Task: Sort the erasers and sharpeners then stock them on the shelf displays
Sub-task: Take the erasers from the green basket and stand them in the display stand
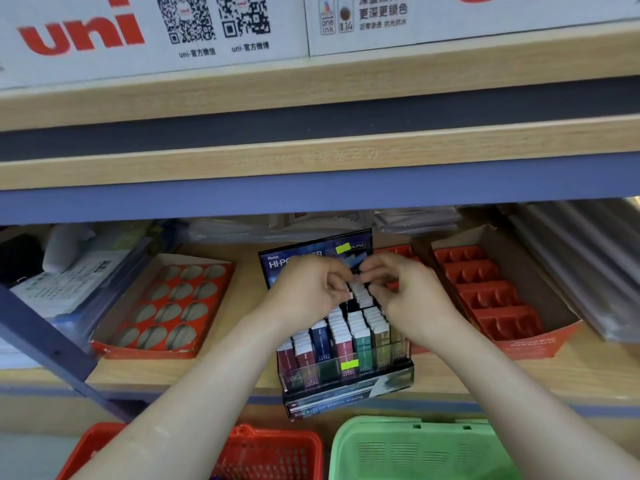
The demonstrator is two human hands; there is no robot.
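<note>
Two hands — L hand (308,289), R hand (401,292) — pinch erasers (358,293) in the display box (346,398). Looks like the stocking step; next, push them down straight.

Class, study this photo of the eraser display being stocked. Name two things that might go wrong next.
The display box seems to jut past the shelf edge; pressing down could tip it toward the green basket. Both the left hand and right hand pinch tightly packed erasers; neighbours may get knocked askew.

Glossy black cardboard display box (341,398) with clear plastic front sits on matt wood-grain shelf (214,374); baskets (415,448) perforated plastic.
</note>
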